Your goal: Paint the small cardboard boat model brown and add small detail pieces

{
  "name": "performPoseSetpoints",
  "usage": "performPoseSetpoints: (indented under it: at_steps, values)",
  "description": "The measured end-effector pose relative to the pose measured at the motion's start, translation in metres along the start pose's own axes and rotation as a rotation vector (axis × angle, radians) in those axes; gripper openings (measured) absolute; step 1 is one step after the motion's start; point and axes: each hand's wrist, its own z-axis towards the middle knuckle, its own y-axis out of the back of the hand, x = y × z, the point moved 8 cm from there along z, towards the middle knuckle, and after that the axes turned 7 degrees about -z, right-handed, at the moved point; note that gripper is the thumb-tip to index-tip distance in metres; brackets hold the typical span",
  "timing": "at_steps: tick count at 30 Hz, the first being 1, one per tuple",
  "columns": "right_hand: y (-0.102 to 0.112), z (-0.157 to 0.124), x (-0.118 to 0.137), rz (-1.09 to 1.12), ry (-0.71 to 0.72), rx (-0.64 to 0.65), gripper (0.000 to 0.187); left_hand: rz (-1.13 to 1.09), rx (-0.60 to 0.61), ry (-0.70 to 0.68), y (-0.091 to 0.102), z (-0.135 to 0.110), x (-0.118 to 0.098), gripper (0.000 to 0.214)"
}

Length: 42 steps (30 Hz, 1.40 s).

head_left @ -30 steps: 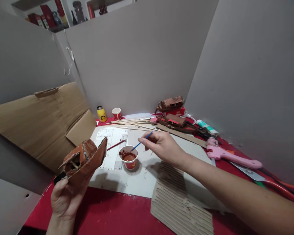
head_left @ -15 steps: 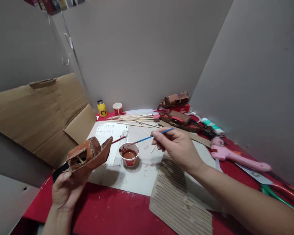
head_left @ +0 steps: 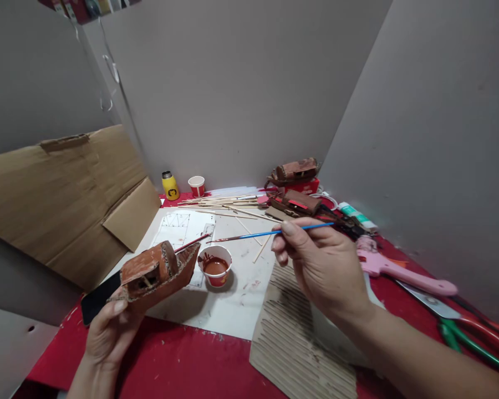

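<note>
My left hand (head_left: 108,330) grips a brown-painted cardboard boat model (head_left: 158,271) from below, held tilted above the table's near left. My right hand (head_left: 320,266) pinches a thin blue-handled paintbrush (head_left: 270,233), whose tip points left and hovers above a small red paper cup of brown paint (head_left: 215,266). The cup stands on a white sheet (head_left: 233,299), just right of the model's bow.
A corrugated cardboard piece (head_left: 303,349) lies under my right wrist. Wooden sticks (head_left: 224,204), painted model parts (head_left: 295,202), a pink glue gun (head_left: 399,271), scissors (head_left: 469,332), a yellow bottle (head_left: 170,185) and a second cup (head_left: 197,185) lie around. A flattened carton (head_left: 66,194) leans on the left.
My right hand drew the brush out of the paint cup and pulled back to the right. The boat model in my left hand sank lower and shifted right, toward the cup.
</note>
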Motion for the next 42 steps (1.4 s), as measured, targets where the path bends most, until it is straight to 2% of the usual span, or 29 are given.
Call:
performPoseSetpoints:
  at_steps: [9,20,24,29,33,38,42]
  values:
    - [-0.001,0.003,-0.014,0.003,-0.041,0.018,0.025,0.113,0.003,0.029,-0.002,0.000,0.005,0.049]
    - [0.001,0.005,-0.016,-0.002,-0.043,0.002,0.027,0.053,0.086,0.049,-0.006,-0.004,0.007,0.047]
    - [-0.002,0.004,-0.017,0.009,-0.044,0.025,0.027,0.034,0.079,0.060,-0.005,-0.004,0.008,0.037]
    - [0.001,0.007,-0.017,0.041,-0.047,-0.020,0.027,-0.006,-0.017,0.055,0.011,-0.002,0.006,0.015]
    - [-0.005,0.004,-0.012,0.121,-0.081,-0.011,0.024,-0.050,-0.123,0.038,0.022,-0.001,0.002,0.010]
    - [-0.021,-0.006,-0.005,0.209,-0.149,0.061,0.021,-0.096,-0.087,0.114,0.004,-0.001,0.006,0.023]
    - [-0.028,-0.012,0.001,0.247,-0.148,0.102,0.019,-0.104,-0.028,0.128,-0.010,-0.004,0.008,0.018]
